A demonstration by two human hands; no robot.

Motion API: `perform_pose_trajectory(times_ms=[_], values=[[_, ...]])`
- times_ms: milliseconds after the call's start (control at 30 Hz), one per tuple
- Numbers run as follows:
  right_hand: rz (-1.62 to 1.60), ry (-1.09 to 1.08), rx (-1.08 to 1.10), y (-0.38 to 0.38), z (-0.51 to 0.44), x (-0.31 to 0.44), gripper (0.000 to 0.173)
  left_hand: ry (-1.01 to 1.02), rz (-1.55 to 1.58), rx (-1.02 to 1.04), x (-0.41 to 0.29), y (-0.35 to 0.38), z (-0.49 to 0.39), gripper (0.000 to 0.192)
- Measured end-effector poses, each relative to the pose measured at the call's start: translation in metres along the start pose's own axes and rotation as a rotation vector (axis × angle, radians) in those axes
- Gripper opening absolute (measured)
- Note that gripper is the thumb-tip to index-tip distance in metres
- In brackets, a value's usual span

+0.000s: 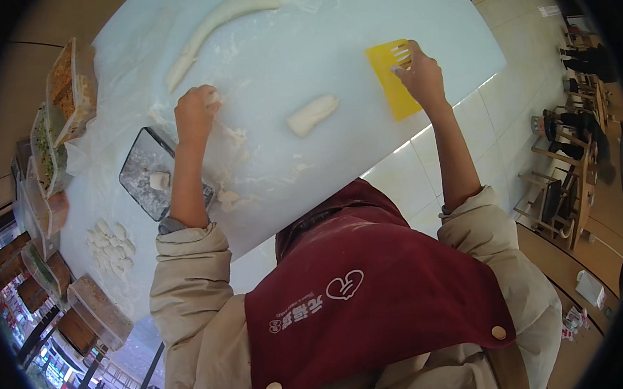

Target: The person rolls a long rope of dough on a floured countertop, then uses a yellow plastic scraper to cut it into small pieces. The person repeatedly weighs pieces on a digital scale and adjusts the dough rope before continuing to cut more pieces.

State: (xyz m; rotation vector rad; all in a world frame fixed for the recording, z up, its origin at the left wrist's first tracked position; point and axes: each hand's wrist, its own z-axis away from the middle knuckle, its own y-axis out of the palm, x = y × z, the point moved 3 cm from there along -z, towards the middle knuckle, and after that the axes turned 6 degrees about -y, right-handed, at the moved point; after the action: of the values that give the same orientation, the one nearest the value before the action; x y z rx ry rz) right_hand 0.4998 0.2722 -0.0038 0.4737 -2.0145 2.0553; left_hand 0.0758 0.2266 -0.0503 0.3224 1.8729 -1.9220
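My right hand [423, 75] grips a yellow plastic dough scraper [390, 82] by its slotted end, over the right side of the white worktop [266, 160]. On the left, my left hand [194, 113] has its fingers closed on a small pale bit of dough [213, 98]. Between the two hands lies a short, thick piece of dough [313, 116]. A long curved dough rope [221, 26] rests farther back. Partly behind my left forearm is a flat, dark-edged kitchen scale [146, 167], dusted with flour and bearing a small dough lump [159, 181].
Several small dough pieces [111, 247] lie at the left. Clear plastic tubs of fillings [63, 86], one with chopped greens [45, 152], line the left edge, with another tub [100, 313] nearer me. Dough scraps [229, 197] sit by the scale. Wooden chairs [556, 179] stand far right.
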Motion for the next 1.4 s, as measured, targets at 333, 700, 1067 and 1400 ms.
perform_pose_trajectory(times_ms=[333,700,1067,1400], values=[[0.050,0.043,0.033,0.001,0.001,0.006,0.043,0.074,0.189,-0.293,-0.006,-0.047,0.053,0.050],[0.034,-0.013,-0.005,0.004,0.000,0.006,0.043,-0.287,0.032,-0.508,0.087,-0.065,0.156,0.045],[0.105,-0.021,0.017,0.005,0.006,0.019,0.043,-0.499,0.748,-0.345,0.010,-0.048,0.094,0.046],[-0.337,-0.025,0.295,-0.017,0.012,0.028,0.025,0.134,0.368,-0.078,-0.070,0.040,0.100,0.033]])
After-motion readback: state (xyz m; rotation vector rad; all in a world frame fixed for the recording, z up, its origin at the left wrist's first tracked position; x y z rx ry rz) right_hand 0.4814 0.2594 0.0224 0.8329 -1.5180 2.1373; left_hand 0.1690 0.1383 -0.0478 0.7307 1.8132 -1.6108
